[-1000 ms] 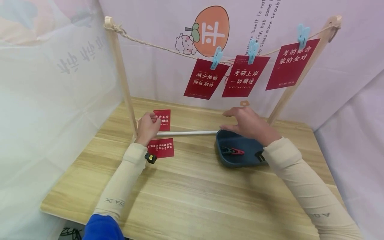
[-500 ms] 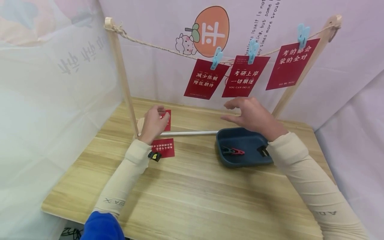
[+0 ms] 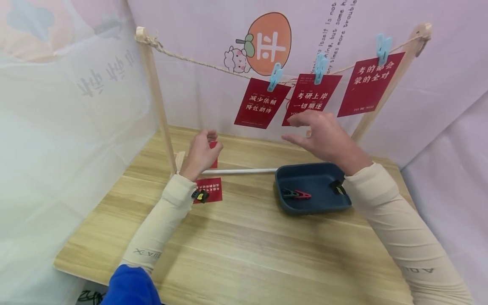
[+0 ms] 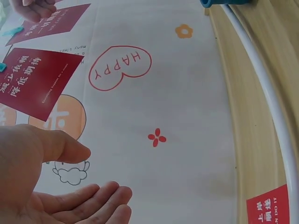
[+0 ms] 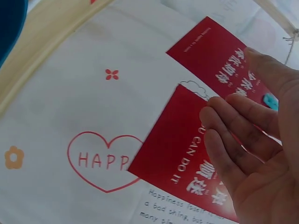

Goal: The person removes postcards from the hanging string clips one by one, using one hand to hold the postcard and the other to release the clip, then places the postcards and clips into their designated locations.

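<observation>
My left hand (image 3: 201,155) hovers above the left side of the table, fingers relaxed and holding nothing. Below it, a red card (image 3: 214,157) is mostly covered from the head view, and another red card (image 3: 210,189) lies nearer me. On the right, my bare right hand (image 3: 324,136) is raised with fingers apart and overlaps the lower edge of the middle hanging card (image 3: 310,95). To either side of that card hang a left card (image 3: 262,103) and a right card (image 3: 370,84). A light blue clothespin (image 3: 320,69) fastens the middle one to a twine line (image 3: 202,62).
A dark blue tray (image 3: 280,203) holds a green clothespin (image 3: 289,193) and a red clothespin (image 3: 303,195). Wooden posts, left (image 3: 155,93) and right (image 3: 396,78), carry the twine. A white rod (image 3: 244,171) crosses the table behind the cards, near a printed cloth backdrop (image 4: 187,93).
My left hand has risen and shifted right, covering more of the far card. My right hand has lifted away from over the tray toward the hanging cards. The head view has tilted slightly.
</observation>
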{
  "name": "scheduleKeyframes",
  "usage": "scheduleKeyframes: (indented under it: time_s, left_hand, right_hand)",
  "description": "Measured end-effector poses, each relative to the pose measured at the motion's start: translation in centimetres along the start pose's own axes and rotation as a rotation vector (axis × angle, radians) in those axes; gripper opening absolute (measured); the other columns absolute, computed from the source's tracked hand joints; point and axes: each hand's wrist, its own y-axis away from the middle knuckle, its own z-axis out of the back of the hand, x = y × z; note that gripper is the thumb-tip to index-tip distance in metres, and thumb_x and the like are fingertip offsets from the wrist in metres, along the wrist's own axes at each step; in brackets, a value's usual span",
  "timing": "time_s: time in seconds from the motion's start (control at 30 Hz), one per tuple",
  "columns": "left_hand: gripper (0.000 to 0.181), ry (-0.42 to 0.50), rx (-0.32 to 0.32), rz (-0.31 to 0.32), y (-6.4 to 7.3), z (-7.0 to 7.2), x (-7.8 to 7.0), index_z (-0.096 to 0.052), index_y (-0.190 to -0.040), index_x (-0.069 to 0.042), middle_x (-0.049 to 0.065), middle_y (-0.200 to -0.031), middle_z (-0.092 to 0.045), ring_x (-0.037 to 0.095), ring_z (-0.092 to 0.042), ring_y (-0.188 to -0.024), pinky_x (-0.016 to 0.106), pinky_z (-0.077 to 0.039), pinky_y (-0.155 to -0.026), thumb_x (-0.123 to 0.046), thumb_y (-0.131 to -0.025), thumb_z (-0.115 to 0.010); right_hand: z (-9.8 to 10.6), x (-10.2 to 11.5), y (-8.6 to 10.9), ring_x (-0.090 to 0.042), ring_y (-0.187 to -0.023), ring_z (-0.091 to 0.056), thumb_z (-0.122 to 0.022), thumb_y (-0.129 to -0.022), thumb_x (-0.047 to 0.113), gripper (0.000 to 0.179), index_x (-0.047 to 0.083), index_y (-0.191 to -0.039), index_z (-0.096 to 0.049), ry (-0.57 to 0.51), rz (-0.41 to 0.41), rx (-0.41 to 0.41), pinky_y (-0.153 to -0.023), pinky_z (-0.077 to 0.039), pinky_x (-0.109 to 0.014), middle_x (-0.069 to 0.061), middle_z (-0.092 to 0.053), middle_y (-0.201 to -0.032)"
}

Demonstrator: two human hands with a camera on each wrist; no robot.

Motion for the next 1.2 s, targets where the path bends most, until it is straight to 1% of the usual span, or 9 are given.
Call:
scheduleKeyframes:
  time_s: [0.07,0.27,0.37,0.47,0.63,0.77,0.87,1.03,1.2]
  left_hand:
    - [0.051,0.024,0.005,-0.009,-0.2,-0.1,-0.3,-0.052,-0.147,0.002,0.020,-0.146,-0.062,0.034,-0.060,-0.137,0.046,-0.051,-0.116,-0.015,-0.101,-0.064]
    - [0.049,0.045,0.005,-0.059,-0.6,-0.3,-1.2,-0.054,-0.145,0.003,0.020,-0.145,-0.063,0.033,-0.061,-0.136,0.045,-0.053,-0.115,-0.014,-0.100,-0.064]
    - [0.049,0.049,0.003,-0.086,-0.6,-0.3,-1.7,-0.054,-0.145,0.002,0.019,-0.144,-0.063,0.033,-0.061,-0.135,0.045,-0.054,-0.114,-0.015,-0.100,-0.064]
    - [0.049,0.052,0.003,-0.111,-0.7,-0.4,-2.2,-0.055,-0.145,0.001,0.019,-0.143,-0.064,0.033,-0.062,-0.135,0.044,-0.052,-0.116,-0.015,-0.100,-0.065]
    - [0.046,0.083,-0.014,-0.180,-1.0,-0.7,-2.8,-0.056,-0.142,0.003,0.021,-0.140,-0.066,0.033,-0.064,-0.132,0.039,-0.051,-0.117,-0.014,-0.102,-0.067]
    - [0.043,0.142,-0.057,-0.246,-1.2,-1.2,-3.0,-0.058,-0.139,0.004,0.021,-0.137,-0.067,0.032,-0.067,-0.129,0.035,-0.053,-0.115,-0.018,-0.104,-0.068]
    - [0.042,0.202,-0.085,-0.275,-1.4,-1.5,-3.0,-0.061,-0.137,0.004,0.020,-0.136,-0.069,0.032,-0.068,-0.127,0.035,-0.054,-0.114,-0.018,-0.103,-0.070]
    - [0.040,0.290,-0.102,-0.287,-1.7,-1.8,-3.2,-0.063,-0.135,0.003,0.018,-0.136,-0.069,0.031,-0.069,-0.126,0.035,-0.056,-0.111,-0.018,-0.103,-0.071]
    - [0.038,0.380,-0.109,-0.279,-2.2,-2.3,-3.1,-0.064,-0.133,0.005,0.020,-0.134,-0.070,0.032,-0.070,-0.124,0.036,-0.057,-0.109,-0.016,-0.102,-0.071]
  right_hand:
    - [0.4,0.3,0.0,-0.036,-0.118,-0.073,-0.087,-0.089,0.029,0.052,0.006,-0.133,-0.072,-0.007,-0.002,-0.020,-0.095,-0.063,-0.055,-0.016,-0.075,-0.129]
    - [1.7,1.2,-0.2,-0.035,-0.120,-0.071,-0.086,-0.089,0.029,0.054,0.008,-0.136,-0.070,-0.009,-0.013,-0.062,-0.100,-0.061,-0.056,-0.015,-0.074,-0.133]
    - [2.1,1.5,-0.4,-0.035,-0.120,-0.071,-0.086,-0.089,0.027,0.053,0.007,-0.135,-0.071,-0.009,0.006,-0.087,-0.102,-0.060,-0.056,-0.015,-0.074,-0.131]
    - [2.4,1.7,-0.5,-0.035,-0.119,-0.072,-0.087,-0.088,0.025,0.052,0.007,-0.134,-0.071,-0.006,0.030,-0.120,-0.102,-0.060,-0.055,-0.015,-0.075,-0.130]
    - [2.5,2.1,-0.9,-0.034,-0.123,-0.070,-0.087,-0.088,0.022,0.054,0.006,-0.136,-0.069,-0.014,0.050,-0.157,-0.102,-0.060,-0.055,-0.016,-0.073,-0.134]
    - [2.6,2.4,-1.1,-0.033,-0.126,-0.068,-0.087,-0.089,0.023,0.055,0.006,-0.138,-0.068,-0.018,0.064,-0.197,-0.104,-0.059,-0.055,-0.015,-0.071,-0.138]
    - [2.7,2.6,-1.1,-0.032,-0.126,-0.068,-0.086,-0.090,0.024,0.054,0.007,-0.138,-0.069,-0.016,0.076,-0.226,-0.104,-0.059,-0.054,-0.014,-0.071,-0.138]
    - [3.0,2.8,-1.5,-0.033,-0.128,-0.068,-0.086,-0.090,0.022,0.056,0.006,-0.140,-0.067,-0.015,0.099,-0.253,-0.104,-0.059,-0.054,-0.015,-0.071,-0.139]
    - [3.4,3.2,-1.9,-0.033,-0.133,-0.066,-0.085,-0.091,0.021,0.056,0.008,-0.143,-0.066,-0.013,0.095,-0.263,-0.108,-0.057,-0.055,-0.015,-0.070,-0.142]
